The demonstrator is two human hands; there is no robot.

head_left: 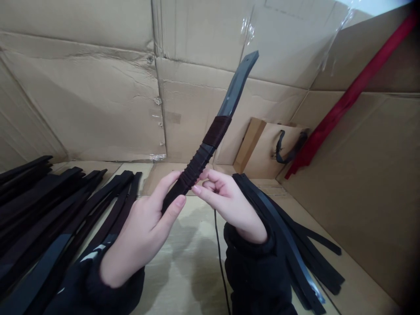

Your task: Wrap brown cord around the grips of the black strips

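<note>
A long dark curved piece (234, 89) slants up to the right in front of the cardboard, its grey end bare. Dark cord (197, 164) is wound round its middle, tightly near the grey part and in looser, spaced turns lower down. My left hand (144, 227) is closed round the lower end. Thumb and fingers of my right hand (226, 197) pinch at the cord on the right side of the piece, just above my left hand. A loose black cord (219, 245) hangs down below my right hand.
Several dark curved pieces (88, 197) lie at the left, and more dark strips (282, 218) at the right. Cardboard walls (111, 100) stand behind. A paper bag (265, 144) with black handles leans at the back right, near a red strip (348, 100).
</note>
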